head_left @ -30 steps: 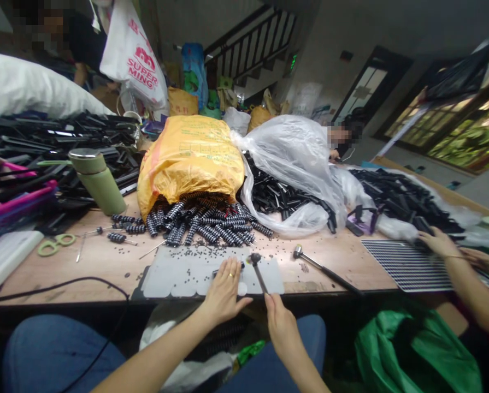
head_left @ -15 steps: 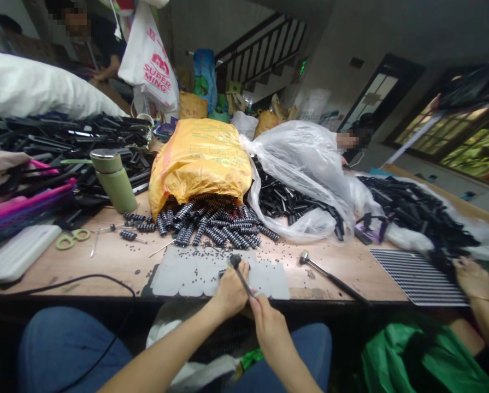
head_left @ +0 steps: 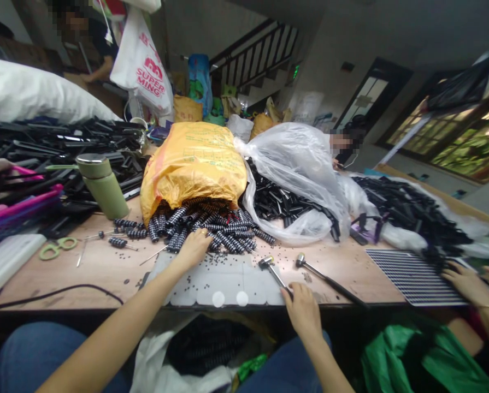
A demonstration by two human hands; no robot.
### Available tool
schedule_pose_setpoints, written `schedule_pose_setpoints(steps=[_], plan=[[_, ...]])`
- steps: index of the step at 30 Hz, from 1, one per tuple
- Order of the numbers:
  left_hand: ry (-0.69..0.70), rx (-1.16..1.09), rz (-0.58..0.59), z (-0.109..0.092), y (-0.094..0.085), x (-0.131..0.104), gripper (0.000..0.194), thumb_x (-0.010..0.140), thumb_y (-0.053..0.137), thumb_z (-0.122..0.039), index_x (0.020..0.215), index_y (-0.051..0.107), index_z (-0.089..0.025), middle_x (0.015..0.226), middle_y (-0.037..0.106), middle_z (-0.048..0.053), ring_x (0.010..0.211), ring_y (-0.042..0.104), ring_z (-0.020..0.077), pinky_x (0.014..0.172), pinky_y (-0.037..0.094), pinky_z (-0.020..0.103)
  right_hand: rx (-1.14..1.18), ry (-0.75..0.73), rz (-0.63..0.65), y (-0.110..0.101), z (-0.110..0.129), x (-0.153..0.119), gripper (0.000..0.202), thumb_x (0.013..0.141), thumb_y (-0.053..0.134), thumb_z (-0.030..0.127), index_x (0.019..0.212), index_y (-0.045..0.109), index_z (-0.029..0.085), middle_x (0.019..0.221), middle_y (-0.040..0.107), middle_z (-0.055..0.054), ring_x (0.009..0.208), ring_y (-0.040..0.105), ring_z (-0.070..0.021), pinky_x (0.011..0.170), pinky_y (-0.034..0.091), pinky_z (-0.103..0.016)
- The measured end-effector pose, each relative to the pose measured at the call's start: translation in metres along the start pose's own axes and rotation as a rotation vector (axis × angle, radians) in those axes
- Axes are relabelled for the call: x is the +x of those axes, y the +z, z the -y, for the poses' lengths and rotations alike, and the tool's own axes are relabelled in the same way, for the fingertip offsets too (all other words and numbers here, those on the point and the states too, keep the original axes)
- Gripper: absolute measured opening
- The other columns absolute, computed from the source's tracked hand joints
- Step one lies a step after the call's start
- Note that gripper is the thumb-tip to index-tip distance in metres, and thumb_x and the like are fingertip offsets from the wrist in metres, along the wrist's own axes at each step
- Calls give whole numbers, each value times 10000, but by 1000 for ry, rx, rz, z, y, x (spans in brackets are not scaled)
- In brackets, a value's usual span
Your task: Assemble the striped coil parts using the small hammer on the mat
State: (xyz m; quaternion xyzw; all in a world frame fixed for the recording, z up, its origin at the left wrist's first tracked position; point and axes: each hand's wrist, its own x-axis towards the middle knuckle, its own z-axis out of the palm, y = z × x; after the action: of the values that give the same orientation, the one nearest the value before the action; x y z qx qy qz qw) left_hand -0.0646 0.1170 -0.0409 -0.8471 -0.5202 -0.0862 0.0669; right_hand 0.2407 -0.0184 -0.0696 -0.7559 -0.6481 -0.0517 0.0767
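Observation:
My left hand (head_left: 194,250) reaches onto the front edge of a pile of black-and-white ribbed cylinders (head_left: 228,237). Its fingers bend down among them, and its fingertips are hidden, so a grip cannot be made out. At the table's front edge, my right hand (head_left: 304,308) is closed around the handle of a small hammer (head_left: 275,273), whose head rests over the right side of the grey plate. That grey plate (head_left: 223,278) has small dark bits scattered on it and two white round spots near its front. A second hammer (head_left: 326,278) lies to the right.
Behind the pile stands a yellow sack (head_left: 195,164), beside a clear plastic bag (head_left: 297,158) of black parts. Scissors (head_left: 58,248) and a green flask (head_left: 102,185) are at left. A co-worker's hand (head_left: 467,281) touches a striped sheet (head_left: 412,278). An open sack (head_left: 158,355) sits below.
My hands have moved apart. The left went from the grey plate up to the pile; the right moved rightward with the hammer and lowered it. The view has shifted slightly.

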Motion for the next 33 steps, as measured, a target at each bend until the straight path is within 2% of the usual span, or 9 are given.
schedule_pose_setpoints(steps=[6, 11, 15, 20, 22, 25, 28, 31, 33], plan=[[194, 34, 23, 7, 0, 10, 219, 781, 402, -62, 836, 587, -164, 947, 549, 103, 925, 475, 217, 779, 358, 348, 291, -182, -155, -3, 36, 22, 165, 849, 467, 304, 910, 530, 163, 920, 558, -91, 901, 491, -235, 793, 408, -356], [365, 93, -84, -28, -15, -9, 279, 795, 385, -44, 987, 539, -175, 910, 570, 75, 956, 476, 208, 923, 269, 426, 525, -393, -110, -3, 87, 35, 193, 817, 514, 259, 980, 535, 157, 972, 565, -85, 955, 479, -221, 868, 396, -357], [360, 70, -83, -58, -9, -34, 214, 826, 401, -114, 989, 532, -162, 962, 577, 82, 1005, 474, 219, 972, 217, 468, 575, -434, 46, 7, 119, 31, 251, 770, 539, 167, 1020, 551, 146, 960, 593, -83, 929, 519, -209, 851, 418, -330], [284, -140, -75, -60, 10, -58, 330, 794, 451, -106, 1110, 500, -189, 1070, 569, 90, 1060, 472, 225, 966, 259, 457, 512, -341, 73, 13, 127, 21, 154, 758, 564, 207, 900, 606, 167, 840, 589, -73, 839, 542, -215, 785, 432, -337], [175, -290, -167, -59, 14, -67, 427, 765, 459, -89, 1181, 459, -187, 1146, 532, 110, 1107, 441, 237, 954, 292, 438, 524, -309, 47, 13, 127, 18, 123, 768, 562, 217, 867, 617, 169, 808, 581, -69, 815, 542, -213, 770, 431, -336], [-232, -611, -381, -59, 16, -74, 417, 779, 464, -185, 1193, 442, -140, 1124, 530, 144, 1079, 458, 253, 914, 348, 428, 695, -259, 15, 15, 133, 11, 119, 788, 554, 218, 871, 623, 168, 799, 585, -60, 787, 546, -191, 744, 439, -307], [-577, -1126, -421, -60, 13, -74, 403, 824, 421, -334, 1173, 434, -132, 940, 597, 104, 905, 555, 217, 818, 429, 394, 949, -263, 30, 15, 148, -1, 125, 789, 571, 245, 883, 627, 184, 801, 595, -36, 744, 549, -157, 693, 451, -264], [-684, -1483, -491, -55, 6, -74, 421, 832, 399, -402, 1159, 407, -136, 745, 590, 30, 722, 582, 171, 709, 471, 333, 1066, -341, 59, 13, 163, -7, 151, 780, 588, 269, 909, 630, 204, 827, 609, -27, 771, 552, -151, 697, 455, -256], [-664, -1393, -585, -47, 1, -77, 406, 822, 423, -406, 1142, 416, -155, 722, 571, 10, 701, 570, 158, 709, 462, 313, 1057, -388, 50, 12, 169, -1, 174, 803, 557, 278, 949, 624, 210, 883, 620, -35, 848, 550, -160, 755, 447, -273]])
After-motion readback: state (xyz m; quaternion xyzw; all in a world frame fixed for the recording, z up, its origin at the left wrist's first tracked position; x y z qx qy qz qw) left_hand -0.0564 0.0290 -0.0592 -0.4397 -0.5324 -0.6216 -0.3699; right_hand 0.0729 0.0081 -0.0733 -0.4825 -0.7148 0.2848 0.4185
